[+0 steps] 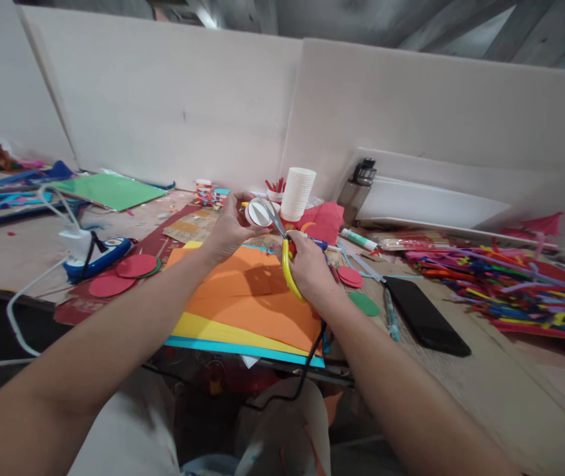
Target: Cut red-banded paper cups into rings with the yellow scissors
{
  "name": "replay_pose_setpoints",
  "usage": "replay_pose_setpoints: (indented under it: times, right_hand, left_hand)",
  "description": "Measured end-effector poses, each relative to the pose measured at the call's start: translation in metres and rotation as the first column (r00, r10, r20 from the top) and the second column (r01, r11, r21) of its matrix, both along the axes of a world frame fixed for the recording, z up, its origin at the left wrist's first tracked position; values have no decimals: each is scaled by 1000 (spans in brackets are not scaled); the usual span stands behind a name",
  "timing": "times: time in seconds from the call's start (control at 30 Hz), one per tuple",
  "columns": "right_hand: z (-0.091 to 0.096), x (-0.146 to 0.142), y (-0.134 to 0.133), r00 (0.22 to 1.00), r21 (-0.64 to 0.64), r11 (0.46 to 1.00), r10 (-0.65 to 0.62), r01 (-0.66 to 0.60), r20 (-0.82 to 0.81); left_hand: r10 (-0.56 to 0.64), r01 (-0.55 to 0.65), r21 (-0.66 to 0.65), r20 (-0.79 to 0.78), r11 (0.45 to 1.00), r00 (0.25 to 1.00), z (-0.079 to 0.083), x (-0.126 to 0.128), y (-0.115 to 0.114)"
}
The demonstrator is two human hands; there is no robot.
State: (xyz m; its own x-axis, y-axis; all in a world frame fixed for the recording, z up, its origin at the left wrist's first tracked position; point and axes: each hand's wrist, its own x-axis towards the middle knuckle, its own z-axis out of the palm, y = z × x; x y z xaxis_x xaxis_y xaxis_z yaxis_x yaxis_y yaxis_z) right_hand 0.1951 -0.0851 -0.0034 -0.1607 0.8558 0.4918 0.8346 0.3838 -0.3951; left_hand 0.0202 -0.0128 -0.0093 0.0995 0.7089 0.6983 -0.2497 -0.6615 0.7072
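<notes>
My left hand (230,228) is closed on a small white paper cup with a red rim (257,213), holding it tilted above the paper stack. My right hand (309,268) grips yellow-handled scissors (286,261). Their blades (276,220) point up and touch the cup's rim. Both hands hover over a stack of orange, yellow and blue paper sheets (252,311) at the table's front edge.
A stack of white cups (298,193) stands behind the hands. Red (122,274) and green (364,304) paper circles, a black phone (425,320), a glue stick (359,239), a glue gun (98,256), a green sheet (113,190) and several coloured pipe cleaners (515,287) lie around.
</notes>
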Motion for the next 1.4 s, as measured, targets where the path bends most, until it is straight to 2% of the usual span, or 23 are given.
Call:
replay_pose_setpoints:
  times: [0.53,0.87,1.1,1.4]
  right_hand:
    - [5,-1,-6,982,4,994,-106,107,155]
    - [11,1,-8,949,9,985,-169,173,266]
    - [14,1,-10,953,19,985,-170,171,251]
    - [8,3,-8,971,87,986,-158,144,180]
  left_hand:
    - [-22,26,-93,37,995,999,3,0,-7]
    - [-95,108,-139,100,984,990,3,-6,0]
    - [-149,177,-175,162,969,976,7,-9,0]
    - [-225,235,-204,69,950,972,5,-7,-6]
